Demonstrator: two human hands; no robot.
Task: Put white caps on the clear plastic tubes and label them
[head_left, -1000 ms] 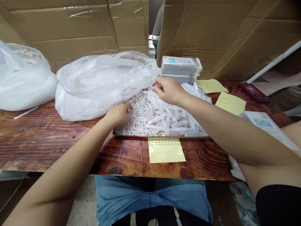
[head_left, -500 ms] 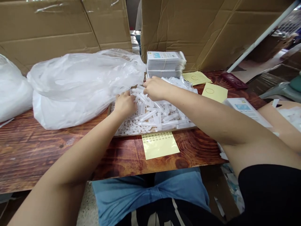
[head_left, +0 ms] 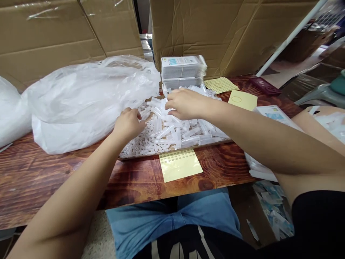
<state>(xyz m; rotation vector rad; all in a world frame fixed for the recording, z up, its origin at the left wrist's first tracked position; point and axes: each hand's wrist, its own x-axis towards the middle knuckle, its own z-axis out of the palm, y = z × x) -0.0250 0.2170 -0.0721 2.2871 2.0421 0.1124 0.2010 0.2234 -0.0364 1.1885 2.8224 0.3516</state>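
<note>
A shallow cardboard tray (head_left: 140, 157) holds clear plastic tubes (head_left: 190, 140) and a heap of small white pieces (head_left: 151, 144) at its left. My left hand (head_left: 128, 123) is over the tray's left side, above the small pieces, fingers curled; what it holds, if anything, is hidden. Over the back middle of the tray is my right hand (head_left: 183, 103), its fingers bent down among the tubes, with a translucent piece near the fingertips. Whether that piece is gripped is too blurred to tell. Yellow sticker sheet (head_left: 181, 166) lies in front of the tray.
Large white plastic bags (head_left: 88, 104) lie at the left. Banded printed cards (head_left: 182, 68) are stacked behind the tray. More yellow sheets (head_left: 244, 100), a dark red device (head_left: 265, 86) and a white card stack (head_left: 275, 114) stand right. Cardboard sheets (head_left: 210, 36) rise behind.
My left hand has moved left, away from my right hand, uncovering more of the tray. My right hand stays over the tubes, slightly farther right. The whole view has shifted a little.
</note>
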